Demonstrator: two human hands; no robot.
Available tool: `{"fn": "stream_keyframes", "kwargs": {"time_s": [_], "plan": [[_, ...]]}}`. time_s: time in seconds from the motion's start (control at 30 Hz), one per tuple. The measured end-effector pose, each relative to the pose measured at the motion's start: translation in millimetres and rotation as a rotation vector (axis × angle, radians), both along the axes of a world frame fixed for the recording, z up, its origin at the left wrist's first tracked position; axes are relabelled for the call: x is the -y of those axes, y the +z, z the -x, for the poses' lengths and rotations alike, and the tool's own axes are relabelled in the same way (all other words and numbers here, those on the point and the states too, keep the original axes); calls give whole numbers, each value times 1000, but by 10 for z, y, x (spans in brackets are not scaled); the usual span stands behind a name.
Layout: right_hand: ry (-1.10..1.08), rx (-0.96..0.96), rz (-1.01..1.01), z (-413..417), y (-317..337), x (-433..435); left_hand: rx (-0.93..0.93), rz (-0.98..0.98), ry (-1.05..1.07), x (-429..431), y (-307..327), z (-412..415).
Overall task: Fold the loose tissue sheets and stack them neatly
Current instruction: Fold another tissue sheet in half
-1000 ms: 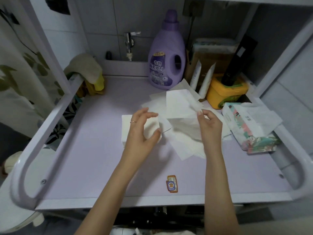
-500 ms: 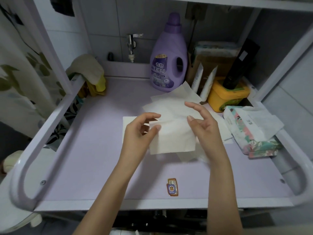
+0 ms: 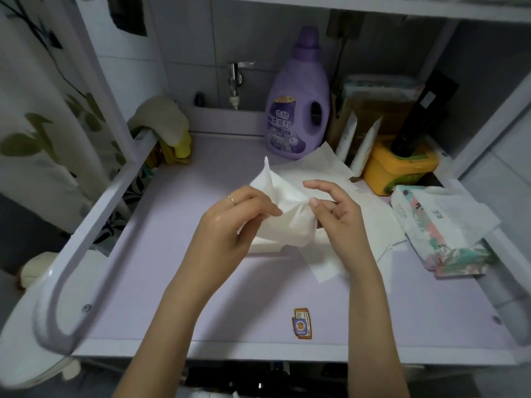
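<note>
Looking down on a pale lilac surface (image 3: 201, 282), framed on the left by a white rail (image 3: 94, 225) and backed by a grey tiled wall (image 3: 186, 38). Off to the left, a leaf-printed curtain (image 3: 34, 139).

Against the wall, a purple bottle (image 3: 298, 110) labelled 衣物柔顺剂, upright, with a metal tap (image 3: 235, 79) just left of it. At the right edge, a floral tissue pack (image 3: 436, 234) marked COTTON, lying flat, a sheet spilling from its top. Behind that, a yellow tub (image 3: 396, 165) with a black object (image 3: 422, 113) standing on it. Draped over the rail's far end, beige and yellow cloths (image 3: 163, 119).

Spread flat mid-surface, white loose sheets (image 3: 316, 165), overlapping, reaching from the bottle's foot toward the pack. Raised above them, one tissue sheet (image 3: 287, 222): white, thin, bunched and creased at the middle, one corner pointing up.

Left hand (image 3: 230, 222), fingers curled, pinching its left side. Right hand (image 3: 336, 214), thumb and a curled finger nipping the bunched middle, forefinger stretched out free.

Near the front edge, a small orange-and-blue sticker (image 3: 303, 323), print too small to read. On the left hand, a thin ring (image 3: 232, 200).
</note>
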State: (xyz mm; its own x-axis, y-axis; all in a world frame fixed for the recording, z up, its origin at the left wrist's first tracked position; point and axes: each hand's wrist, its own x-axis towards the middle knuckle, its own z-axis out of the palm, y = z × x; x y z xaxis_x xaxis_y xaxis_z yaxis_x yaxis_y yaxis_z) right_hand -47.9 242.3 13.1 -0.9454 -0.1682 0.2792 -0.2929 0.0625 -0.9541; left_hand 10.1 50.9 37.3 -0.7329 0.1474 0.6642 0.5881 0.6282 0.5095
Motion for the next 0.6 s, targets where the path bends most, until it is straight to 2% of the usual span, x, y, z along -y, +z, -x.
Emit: {"fn": "stream_keyframes", "kwargs": {"time_s": [0.33, 0.43, 0.6], "plan": [[3, -10, -30, -21, -58, 55, -25, 8, 20, 41, 7, -33], [9, 47, 64, -61, -15, 65, -10, -78, 118, 21, -23, -41], [239, 88, 128, -122, 3, -38, 89, -277, 270, 6, -56, -68]]}}
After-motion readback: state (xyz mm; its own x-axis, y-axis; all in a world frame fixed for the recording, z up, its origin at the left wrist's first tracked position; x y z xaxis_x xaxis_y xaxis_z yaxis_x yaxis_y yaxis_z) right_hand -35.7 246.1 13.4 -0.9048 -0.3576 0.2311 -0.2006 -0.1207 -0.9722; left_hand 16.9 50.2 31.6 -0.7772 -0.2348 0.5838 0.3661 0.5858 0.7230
